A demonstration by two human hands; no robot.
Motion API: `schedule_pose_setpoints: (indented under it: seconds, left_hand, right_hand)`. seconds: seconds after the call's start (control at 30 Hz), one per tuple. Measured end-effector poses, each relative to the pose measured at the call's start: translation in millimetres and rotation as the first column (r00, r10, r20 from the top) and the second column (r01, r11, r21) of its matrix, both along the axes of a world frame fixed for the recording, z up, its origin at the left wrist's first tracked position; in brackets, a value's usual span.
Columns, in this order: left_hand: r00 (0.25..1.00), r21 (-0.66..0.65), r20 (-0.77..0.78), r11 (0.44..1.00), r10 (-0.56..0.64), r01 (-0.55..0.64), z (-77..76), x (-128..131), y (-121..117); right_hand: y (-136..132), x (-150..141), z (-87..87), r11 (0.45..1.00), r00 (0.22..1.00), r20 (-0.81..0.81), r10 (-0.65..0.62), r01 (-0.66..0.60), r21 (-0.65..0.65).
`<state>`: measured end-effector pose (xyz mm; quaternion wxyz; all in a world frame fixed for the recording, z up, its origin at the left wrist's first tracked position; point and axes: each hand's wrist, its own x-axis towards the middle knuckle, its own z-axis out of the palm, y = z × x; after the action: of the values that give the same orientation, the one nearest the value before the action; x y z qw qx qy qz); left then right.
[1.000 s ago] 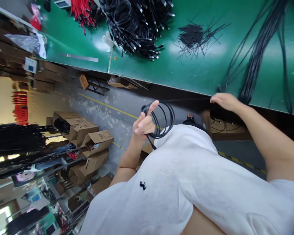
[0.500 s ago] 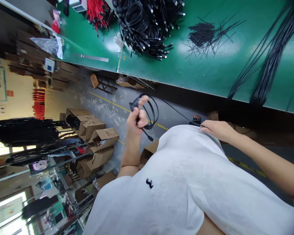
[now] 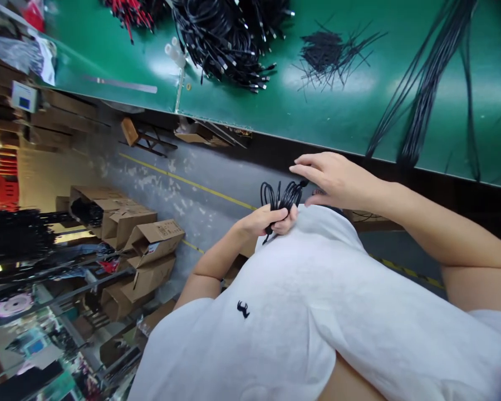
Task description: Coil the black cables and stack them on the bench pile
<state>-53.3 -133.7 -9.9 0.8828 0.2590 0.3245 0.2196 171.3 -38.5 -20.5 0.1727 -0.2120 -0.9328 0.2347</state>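
My left hand (image 3: 271, 220) is closed around a black cable (image 3: 291, 195) wound into a coil, in front of the white shirt. Loops of it stick up past the fingers, and a short cable end hangs below them. My right hand (image 3: 332, 178) is just right of the coil, its fingers and thumb apart. A dark end of the cable lies close to those fingertips; whether they touch is hard to see.
Ahead is a green table (image 3: 338, 120) with a heap of black cables (image 3: 221, 44), a pile of short black ties (image 3: 325, 51) and a bundle of long black strands (image 3: 430, 89). Cardboard boxes (image 3: 152, 239) and a wooden stool (image 3: 130, 132) stand on the floor at left.
My left hand has moved right with the coil, which now shows bunched upright loops. The right hand has left the cable at the waist, risen toward the coil and spread its fingers.
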Motion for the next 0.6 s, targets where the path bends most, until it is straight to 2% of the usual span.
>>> schedule_pose_setpoints:
  seconds: [0.07,0.13,0.2,0.3,0.43,0.5,0.6]
  left_hand:
    - [0.992,-0.002,0.023,0.992,-0.124,0.124,4.6,3,0]
    - [0.971,0.011,0.030,0.972,-0.237,0.237,8.0,2,1]
    - [0.973,0.015,0.035,0.974,-0.228,0.228,9.3,-2,1]
    - [0.997,0.026,-0.030,0.997,-0.078,0.079,6.6,-14,3]
    - [0.987,0.113,-0.158,0.993,0.040,-0.023,-2.6,-28,11]
    - [0.981,0.134,-0.182,0.990,0.060,-0.036,-7.6,-34,13]
    - [0.987,0.150,-0.154,0.989,0.042,-0.019,-14.3,-42,11]
  right_hand:
    - [-7,-13,5.3,0.994,0.994,-0.037,0.106,-0.107,-0.028]
    - [-10,-31,9.8,0.964,0.965,-0.007,0.262,-0.262,-0.054]
    - [-9,-46,13.2,0.944,0.942,0.078,0.325,-0.318,-0.091]
    - [-2,-60,17.1,0.972,0.952,0.202,0.229,-0.211,-0.107]
    - [8,-64,21.0,0.979,0.952,0.261,0.161,-0.121,-0.163]
    - [11,-63,22.7,0.960,0.955,0.246,0.166,-0.100,-0.261]
    - [6,-60,25.7,0.901,0.962,0.196,0.188,-0.090,-0.424]
